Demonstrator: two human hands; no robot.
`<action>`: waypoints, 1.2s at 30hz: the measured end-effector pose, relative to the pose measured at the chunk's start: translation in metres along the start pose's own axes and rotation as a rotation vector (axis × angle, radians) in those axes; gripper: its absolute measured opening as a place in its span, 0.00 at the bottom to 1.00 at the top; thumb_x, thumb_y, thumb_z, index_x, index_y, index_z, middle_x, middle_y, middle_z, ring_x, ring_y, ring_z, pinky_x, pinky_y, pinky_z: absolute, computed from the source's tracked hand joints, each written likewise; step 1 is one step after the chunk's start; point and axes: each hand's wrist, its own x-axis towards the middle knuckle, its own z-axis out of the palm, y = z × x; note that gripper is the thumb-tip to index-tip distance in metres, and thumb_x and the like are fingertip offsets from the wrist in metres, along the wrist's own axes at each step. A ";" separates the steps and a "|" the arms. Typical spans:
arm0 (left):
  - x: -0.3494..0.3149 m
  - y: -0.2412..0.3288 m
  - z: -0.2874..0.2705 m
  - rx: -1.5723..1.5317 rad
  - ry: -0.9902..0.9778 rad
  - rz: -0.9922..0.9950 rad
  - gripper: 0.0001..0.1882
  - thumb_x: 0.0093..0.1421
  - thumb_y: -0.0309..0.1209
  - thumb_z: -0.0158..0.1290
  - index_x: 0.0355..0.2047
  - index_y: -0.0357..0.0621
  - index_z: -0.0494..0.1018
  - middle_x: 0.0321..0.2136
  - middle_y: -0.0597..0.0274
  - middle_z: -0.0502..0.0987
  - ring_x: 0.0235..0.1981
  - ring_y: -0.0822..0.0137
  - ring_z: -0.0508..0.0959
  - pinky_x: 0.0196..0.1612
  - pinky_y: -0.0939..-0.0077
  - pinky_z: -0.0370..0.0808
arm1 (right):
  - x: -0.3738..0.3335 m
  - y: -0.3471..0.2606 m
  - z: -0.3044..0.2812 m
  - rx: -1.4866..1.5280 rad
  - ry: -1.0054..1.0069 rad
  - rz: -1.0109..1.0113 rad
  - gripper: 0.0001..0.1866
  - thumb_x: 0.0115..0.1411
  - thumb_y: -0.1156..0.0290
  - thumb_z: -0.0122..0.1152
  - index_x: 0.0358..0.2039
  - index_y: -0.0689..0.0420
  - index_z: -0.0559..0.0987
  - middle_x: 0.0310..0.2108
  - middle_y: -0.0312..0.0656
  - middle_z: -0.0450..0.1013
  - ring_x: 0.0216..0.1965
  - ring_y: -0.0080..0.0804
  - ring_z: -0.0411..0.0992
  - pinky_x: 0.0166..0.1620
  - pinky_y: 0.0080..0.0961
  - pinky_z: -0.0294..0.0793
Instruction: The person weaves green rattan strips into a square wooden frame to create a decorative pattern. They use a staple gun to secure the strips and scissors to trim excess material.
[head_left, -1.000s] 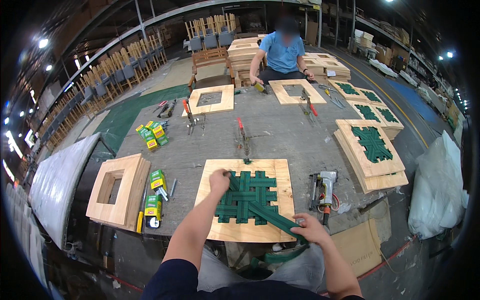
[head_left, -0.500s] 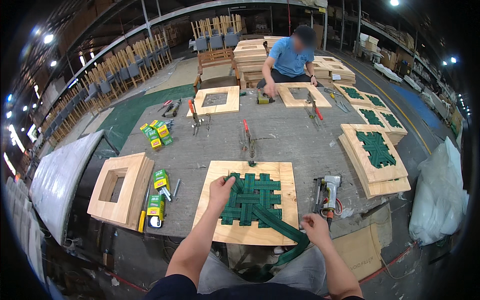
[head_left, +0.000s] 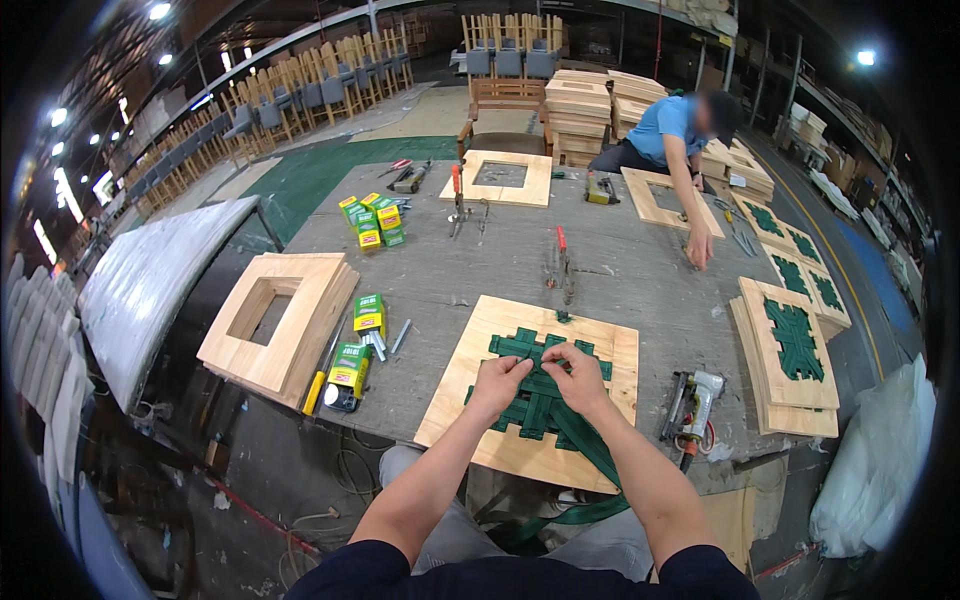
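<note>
A square plywood frame (head_left: pixel 458 368) lies on the table in front of me, its opening crossed by woven green webbing (head_left: pixel 537 412). Over the middle of the weave my left hand (head_left: pixel 503 386) is closed, fingertips pinching a green strap. Close by on its right, my right hand (head_left: pixel 577 378) is also closed in a pinch on the green webbing, thumb and forefinger together. The exact bit of strap between the fingertips is partly hidden. A loose length of green strap (head_left: pixel 590 450) runs from the weave under my right forearm, over the near edge and down toward my lap.
Stacked plywood frames (head_left: pixel 330 262) stand left, beside green-yellow boxes (head_left: pixel 349 368) and a yellow-handled tool (head_left: pixel 314 393). A staple gun (head_left: pixel 703 398) lies right, before finished webbed frames (head_left: pixel 780 400). A red-handled clamp (head_left: pixel 561 250) lies ahead. Across the table, a co-worker (head_left: pixel 668 132) reaches in.
My right hand has come from beside the frame to the weave, next to my left hand. The frame has turned slightly in view. The co-worker's arm now reaches across the table. My view has shifted left.
</note>
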 end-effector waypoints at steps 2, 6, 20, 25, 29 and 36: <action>0.001 -0.006 -0.006 0.011 0.002 0.003 0.13 0.68 0.35 0.60 0.28 0.40 0.78 0.20 0.77 0.69 0.24 0.82 0.63 0.26 0.78 0.61 | 0.003 -0.001 0.005 -0.028 -0.046 -0.017 0.07 0.62 0.74 0.66 0.41 0.57 0.82 0.37 0.41 0.81 0.37 0.34 0.79 0.40 0.29 0.77; 0.003 -0.012 -0.010 -0.038 0.032 -0.009 0.13 0.68 0.36 0.60 0.30 0.40 0.79 0.22 0.74 0.72 0.24 0.81 0.65 0.28 0.79 0.63 | 0.005 -0.004 0.008 -0.059 -0.047 -0.088 0.07 0.61 0.74 0.67 0.40 0.57 0.83 0.36 0.42 0.81 0.37 0.39 0.80 0.40 0.33 0.77; -0.022 -0.009 0.002 0.630 0.301 0.498 0.09 0.62 0.32 0.63 0.36 0.39 0.79 0.37 0.55 0.81 0.41 0.56 0.81 0.47 0.62 0.77 | 0.007 0.000 0.003 -0.225 -0.083 -0.264 0.05 0.61 0.74 0.66 0.38 0.57 0.82 0.37 0.44 0.76 0.41 0.44 0.76 0.44 0.36 0.76; -0.006 -0.010 -0.012 0.639 0.284 0.453 0.08 0.63 0.32 0.61 0.37 0.40 0.80 0.37 0.50 0.81 0.43 0.51 0.81 0.46 0.60 0.77 | 0.037 0.002 0.011 -0.250 -0.164 -0.228 0.06 0.62 0.73 0.64 0.38 0.59 0.82 0.38 0.46 0.77 0.40 0.45 0.77 0.45 0.36 0.76; 0.027 -0.017 -0.030 0.604 0.348 0.367 0.11 0.67 0.30 0.55 0.45 0.37 0.80 0.42 0.46 0.82 0.46 0.47 0.80 0.49 0.56 0.76 | 0.084 0.021 0.032 -0.298 -0.289 -0.027 0.08 0.65 0.69 0.62 0.41 0.58 0.83 0.39 0.48 0.79 0.43 0.48 0.78 0.48 0.40 0.76; 0.044 -0.052 -0.042 0.714 0.391 0.465 0.19 0.65 0.21 0.49 0.56 0.37 0.72 0.48 0.42 0.78 0.55 0.41 0.73 0.61 0.50 0.68 | 0.144 0.068 0.063 -0.442 -0.417 0.239 0.11 0.63 0.67 0.65 0.42 0.58 0.86 0.42 0.52 0.82 0.46 0.49 0.80 0.50 0.40 0.78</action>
